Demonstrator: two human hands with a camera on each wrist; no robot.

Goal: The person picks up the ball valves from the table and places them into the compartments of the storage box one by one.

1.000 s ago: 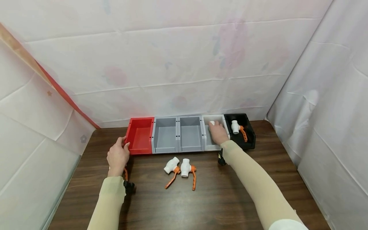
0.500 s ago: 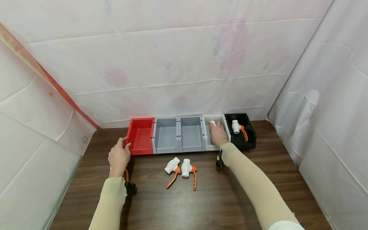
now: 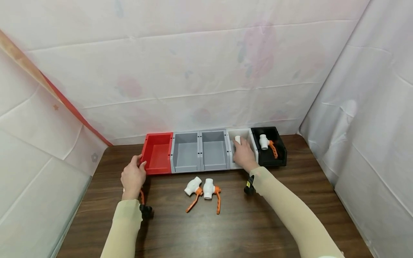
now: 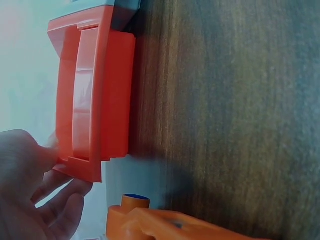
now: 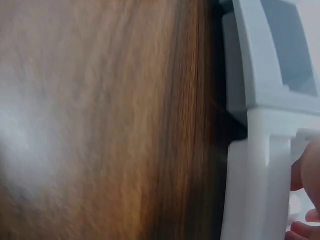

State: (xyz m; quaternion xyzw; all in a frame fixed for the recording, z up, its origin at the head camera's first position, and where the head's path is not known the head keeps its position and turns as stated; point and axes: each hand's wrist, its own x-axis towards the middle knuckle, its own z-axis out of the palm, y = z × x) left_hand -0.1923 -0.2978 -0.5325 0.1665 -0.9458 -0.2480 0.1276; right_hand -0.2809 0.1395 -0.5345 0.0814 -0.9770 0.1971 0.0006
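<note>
Starting at the far left, we have pale patterned fabric (image 3: 42,143) with a red edging, and then the left hand (image 3: 133,176), thumb and fingers pinching the near left corner of the red bin (image 3: 157,154). Tucked beside that wrist, mostly hidden from the head camera, we catch a partly seen valve (image 4: 150,222) showing its orange parts. On we go along the row: first grey bin (image 3: 186,152), second grey bin (image 3: 213,150), side by side against the red one. In front of them, on the brown wood-grain table (image 3: 200,236), lie the left loose valve (image 3: 193,186) and the right loose valve (image 3: 208,189), white bodies, orange handles, just apart. Now the white bin (image 3: 231,163), and here's the right hand (image 3: 244,154) reaching down inside it, fingers curled round a white fitting (image 3: 237,139), one end poking out past the fingertips. On that wrist a black device (image 3: 249,190) carries a yellow label (image 3: 248,184), too small for us to read. Finally, rightmost, the black bin (image 3: 271,162) holds another white valve (image 3: 264,142), its orange handle pointing toward us.
</note>
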